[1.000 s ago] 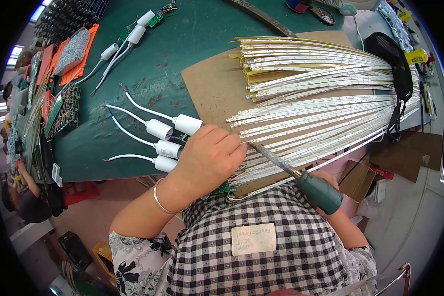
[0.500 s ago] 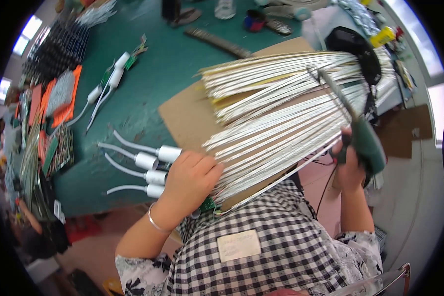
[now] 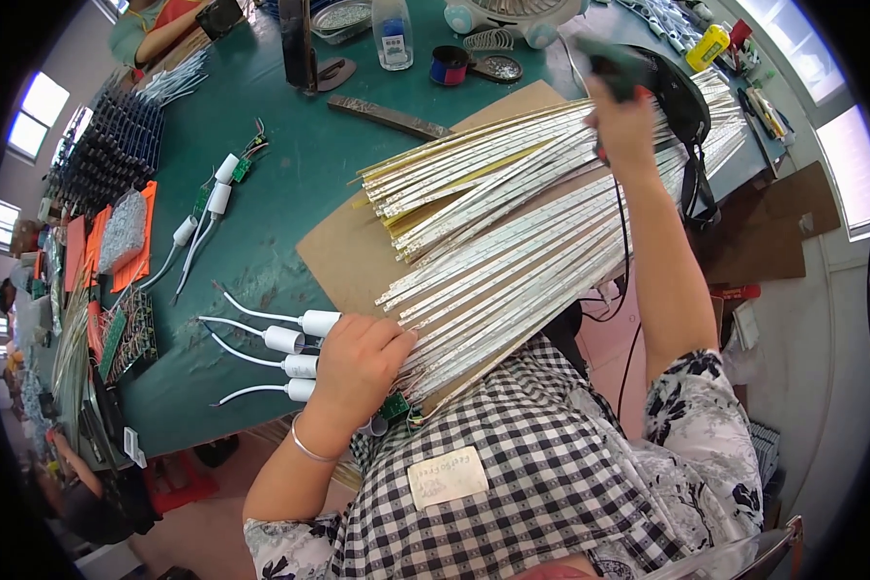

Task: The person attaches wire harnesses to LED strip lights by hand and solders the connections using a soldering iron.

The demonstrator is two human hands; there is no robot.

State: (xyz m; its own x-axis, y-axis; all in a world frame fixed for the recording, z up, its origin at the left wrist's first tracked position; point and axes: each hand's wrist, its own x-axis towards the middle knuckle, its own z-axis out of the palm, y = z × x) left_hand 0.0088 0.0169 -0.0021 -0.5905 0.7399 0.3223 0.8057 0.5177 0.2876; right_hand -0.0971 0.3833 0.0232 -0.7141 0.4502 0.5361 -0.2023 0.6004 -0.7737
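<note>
Many narrow white LED strips (image 3: pixel 512 280) lie fanned out on a brown cardboard sheet (image 3: pixel 343 256). At their near left ends my left hand (image 3: pixel 362 362) is closed, with its fingertips and whatever they grip hidden. White plastic tube caps (image 3: pixel 300 365) with pale wires poke out to its left, and a small green circuit board (image 3: pixel 393 406) shows under it. My right hand (image 3: pixel 623 130) is raised over the far right part of the strips. It grips a dark green soldering gun (image 3: pixel 609 68), blurred by motion, with a red part and a black cord hanging down.
A black bag (image 3: pixel 681 101) with a strap lies across the strips' far ends. Behind stand a metal bar (image 3: pixel 387 116), a clear bottle (image 3: pixel 392 34), a solder spool (image 3: pixel 449 66) and a small fan (image 3: pixel 517 14). More wired caps (image 3: pixel 217 198) lie at left. Another person's arm (image 3: pixel 169 34) shows far left.
My right hand has swung up and away with the soldering gun, from the near right edge to above the strips. The left hand has stayed by the strip ends. The view has shifted slightly.
</note>
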